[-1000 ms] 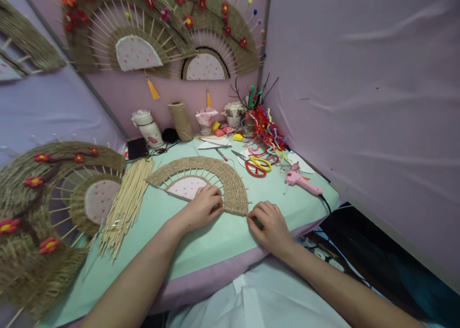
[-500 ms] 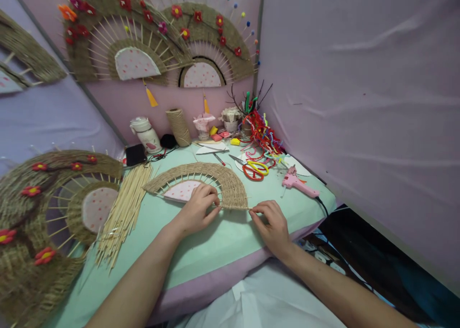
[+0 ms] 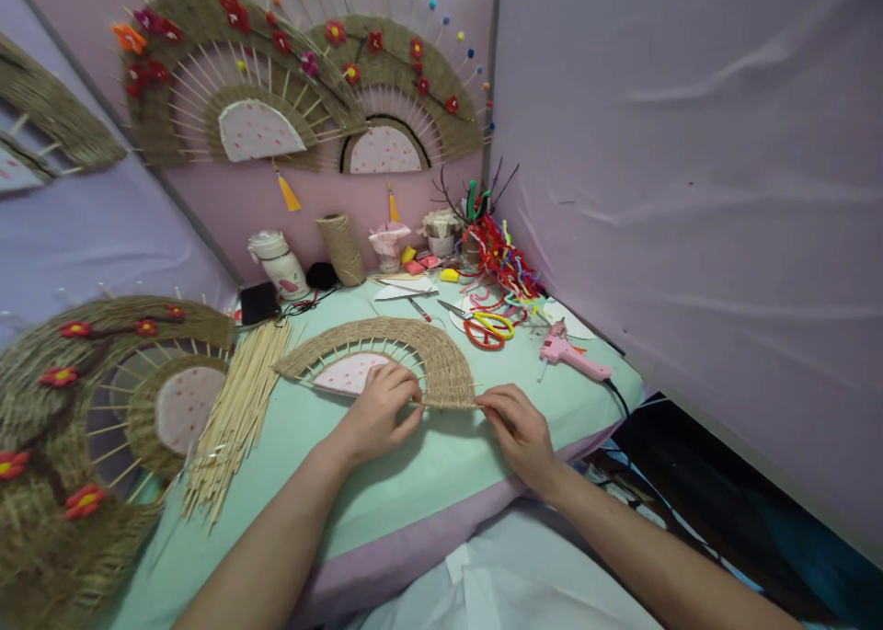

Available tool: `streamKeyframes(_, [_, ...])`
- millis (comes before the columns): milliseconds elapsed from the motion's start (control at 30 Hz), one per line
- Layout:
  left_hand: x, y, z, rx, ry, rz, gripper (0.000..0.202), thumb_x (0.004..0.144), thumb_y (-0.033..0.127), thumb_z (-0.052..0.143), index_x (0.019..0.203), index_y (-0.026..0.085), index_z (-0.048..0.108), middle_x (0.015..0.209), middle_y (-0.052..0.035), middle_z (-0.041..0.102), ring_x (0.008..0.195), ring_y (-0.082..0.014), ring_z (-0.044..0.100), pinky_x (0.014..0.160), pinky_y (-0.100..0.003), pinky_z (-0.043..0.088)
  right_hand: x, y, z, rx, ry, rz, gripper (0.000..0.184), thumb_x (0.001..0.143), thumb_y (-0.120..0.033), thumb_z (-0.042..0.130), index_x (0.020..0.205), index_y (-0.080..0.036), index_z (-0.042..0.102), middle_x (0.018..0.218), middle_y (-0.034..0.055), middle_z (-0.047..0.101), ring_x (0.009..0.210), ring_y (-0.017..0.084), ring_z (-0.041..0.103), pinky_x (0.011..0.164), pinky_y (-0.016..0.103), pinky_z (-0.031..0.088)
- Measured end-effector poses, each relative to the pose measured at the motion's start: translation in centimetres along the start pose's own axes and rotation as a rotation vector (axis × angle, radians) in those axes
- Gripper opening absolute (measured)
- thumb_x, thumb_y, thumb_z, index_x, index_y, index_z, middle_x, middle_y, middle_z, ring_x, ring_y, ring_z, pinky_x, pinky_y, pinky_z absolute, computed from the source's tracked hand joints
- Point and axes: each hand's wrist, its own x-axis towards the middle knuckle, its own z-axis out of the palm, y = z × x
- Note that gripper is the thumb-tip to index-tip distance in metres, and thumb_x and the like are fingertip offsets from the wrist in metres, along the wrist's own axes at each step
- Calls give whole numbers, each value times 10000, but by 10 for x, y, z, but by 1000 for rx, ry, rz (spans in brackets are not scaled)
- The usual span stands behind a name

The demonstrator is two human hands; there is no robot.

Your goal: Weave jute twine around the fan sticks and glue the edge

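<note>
A fan woven of brown twine over thin sticks [image 3: 448, 363] lies on the pale green table in front of me. Its half-round centre [image 3: 345, 373] is white with pink spots. My left hand [image 3: 387, 407] rests over the right part of that centre, thumb and fingers closed on a stick along the fan's lower edge. At the fan's lower right corner, my right hand [image 3: 516, 425] pinches the tip of a stick between thumb and fingertips. The fingers hide part of both grips.
Loose bamboo sticks [image 3: 238, 418] lie left, beside a finished fan [image 3: 62, 428]. Behind stand a white bottle [image 3: 280, 264] and a twine spool [image 3: 340, 248]. Scissors [image 3: 487, 326], pipe cleaners [image 3: 507, 262] and a pink glue gun [image 3: 572, 356] are at right, its cord over the edge.
The view has tilted up slightly, so most things sit a little lower. Both hands keep their grip at the fan's lower edge, with hardly any movement.
</note>
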Motion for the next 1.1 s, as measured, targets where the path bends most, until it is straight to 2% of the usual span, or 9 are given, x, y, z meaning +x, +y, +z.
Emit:
streamKeyframes(133, [-1, 5, 2, 81, 51, 12, 120, 822, 225, 464, 907, 192, 541, 903, -69, 596, 894, -217, 503, 828, -398, 365, 1, 0, -1, 17, 6, -26, 226, 870, -112, 498, 987, -255, 629, 859, 52, 621, 807, 175, 590, 694, 335, 502])
streamKeyframes(233, [-1, 19, 11, 164, 200, 57, 250, 804, 299, 523, 1027, 188, 538, 993, -102, 601, 947, -243, 518, 846, -420, 369, 3, -2, -1, 30, 15, -40, 225, 865, -104, 507, 985, -252, 627, 848, 45, 619, 802, 173, 584, 691, 333, 497])
streamKeyframes(333, [2, 38, 26, 222, 368, 144, 216, 816, 315, 554, 1001, 205, 562, 975, -91, 619, 966, -239, 532, 863, -408, 380, 6, -4, 0, 46, 24, -53, 226, 863, -100, 512, 986, -253, 623, 851, 40, 620, 810, 170, 582, 697, 331, 493])
streamKeyframes(400, [5, 48, 35, 245, 412, 137, 181, 841, 279, 546, 1010, 219, 569, 951, -74, 632, 939, -221, 545, 844, -388, 395, 7, -6, 2, 60, 37, -62, 224, 862, -97, 513, 982, -252, 622, 851, 38, 621, 815, 169, 583, 700, 326, 492])
streamKeyframes(500, [9, 53, 42, 236, 442, 100, 147, 856, 218, 538, 996, 210, 583, 918, -68, 639, 892, -205, 544, 792, -357, 421, 8, -8, 4, 80, 54, -61, 207, 866, -109, 507, 963, -248, 626, 845, 41, 624, 812, 173, 587, 696, 327, 492])
streamKeyframes(633, [10, 49, 42, 204, 442, 111, 119, 860, 185, 529, 942, 208, 611, 866, -59, 636, 838, -185, 541, 733, -321, 434, 7, -7, 7, 93, 51, -41, 185, 871, -129, 501, 949, -239, 628, 844, 50, 629, 808, 182, 591, 691, 340, 493])
streamKeyframes(733, [11, 47, 44, 165, 484, 116, 113, 839, 170, 561, 928, 206, 619, 841, -52, 635, 801, -174, 541, 705, -310, 431, 6, -5, 8, 100, 57, -46, 169, 867, -127, 512, 946, -229, 621, 841, 50, 631, 806, 180, 589, 694, 339, 489])
streamKeyframes(1100, [11, 46, 46, 4, 559, 144, 204, 789, 87, 608, 968, 186, 605, 832, -55, 617, 804, -168, 537, 731, -314, 461, 5, -5, 10, 147, 69, -22, 186, 829, -74, 566, 943, -221, 576, 841, 29, 609, 777, 155, 559, 690, 313, 472])
